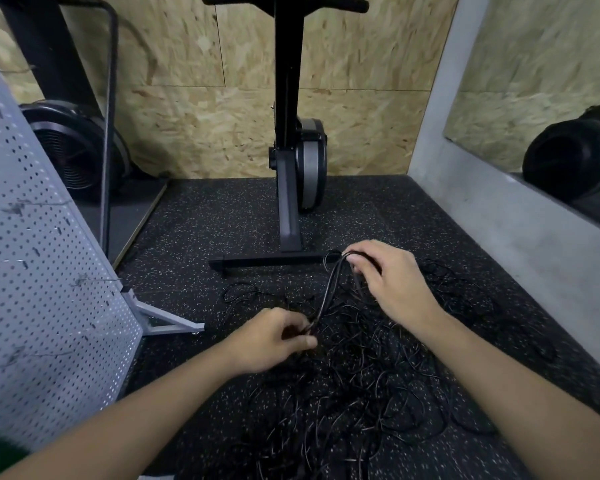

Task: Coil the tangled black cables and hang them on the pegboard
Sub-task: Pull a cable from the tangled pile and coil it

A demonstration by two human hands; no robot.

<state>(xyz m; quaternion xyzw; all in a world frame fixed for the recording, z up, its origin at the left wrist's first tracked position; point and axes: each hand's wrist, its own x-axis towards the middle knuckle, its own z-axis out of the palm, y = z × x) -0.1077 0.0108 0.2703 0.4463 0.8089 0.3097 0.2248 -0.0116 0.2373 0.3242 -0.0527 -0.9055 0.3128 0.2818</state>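
1. Two hands are busy low over the floor. The left hand [274, 336] pinches the near end of a doubled cable strand [328, 292], its fingers curled in around it.
2. The right hand [388, 282], farther off and to the right, grips the far bend of that same strand with its fingers curled over it. The strand runs between the two hands, lifted off the floor.
3. The rest of the black cables [361, 375] lie in a loose, tangled heap on the speckled rubber floor [205, 220], beneath both hands and spreading nearer and to the right.
4. The pegboard [42, 271] stands at the left on a metal foot [167, 320], pale and full of holes, with a few hooks [94, 280] sticking out.
5. At the far side an exercise machine [291, 150] stands upright by the chipboard wall [361, 116], and a mirror [534, 81] runs along the right.
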